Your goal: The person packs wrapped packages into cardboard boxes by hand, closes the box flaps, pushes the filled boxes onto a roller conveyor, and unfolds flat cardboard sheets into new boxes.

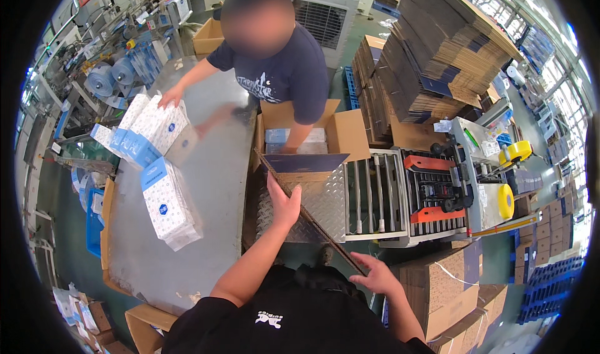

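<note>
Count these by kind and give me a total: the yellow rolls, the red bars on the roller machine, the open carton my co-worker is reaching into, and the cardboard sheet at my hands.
Yellow rolls: 2
Red bars: 2
Open carton: 1
Cardboard sheet: 1
Total: 6

Bright overhead glare, fisheye-bent dark edges
</note>
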Available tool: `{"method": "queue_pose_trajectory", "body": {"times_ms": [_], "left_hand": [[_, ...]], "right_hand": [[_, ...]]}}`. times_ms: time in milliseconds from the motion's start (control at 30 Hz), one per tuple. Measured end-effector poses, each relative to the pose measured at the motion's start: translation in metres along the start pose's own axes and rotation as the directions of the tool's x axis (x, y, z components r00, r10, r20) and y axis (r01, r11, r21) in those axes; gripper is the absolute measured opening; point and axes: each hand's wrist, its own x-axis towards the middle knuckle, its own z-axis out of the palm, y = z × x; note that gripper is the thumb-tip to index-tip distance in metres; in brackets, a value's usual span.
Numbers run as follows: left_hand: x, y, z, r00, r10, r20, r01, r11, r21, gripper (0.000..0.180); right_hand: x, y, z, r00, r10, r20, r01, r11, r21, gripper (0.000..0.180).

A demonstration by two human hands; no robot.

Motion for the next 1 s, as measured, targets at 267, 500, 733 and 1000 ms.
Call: {"method": "queue_pose_trajectory", "body": {"times_ms": [267, 500, 733, 1000], "left_hand": [[-0.001, -0.017, -0.017, 0.986, 0.128, 0.105, -0.123, 0.991, -0.051, 0.095], [0.032, -0.004, -0.043, 0.946, 0.024, 0.324, 0.076, 0.953, -0.292, 0.096], [0.010, 0.078, -0.054, 0.480, 0.063, 0.875, -0.305, 0.947, 0.099, 0.095], [-0.065, 0.027, 0.032, 0.237, -0.252, 0.938, -0.855, 0.405, 0.324, 0.094]], "right_hand": [[0.024, 0.057, -0.047, 0.950, 0.135, -0.282, -0.091, 0.982, 0.166, 0.055], [-0.001, 0.019, -0.068, 0.918, -0.058, -0.393, -0.163, 0.847, -0.505, 0.033], [0.009, 0.009, -0.108, 0.841, 0.050, -0.539, -0.391, 0.744, -0.542, 0.042], [0.055, 0.110, -0.045, 0.795, 0.374, 0.478, -0.002, 0.789, -0.615, 0.106]]}}
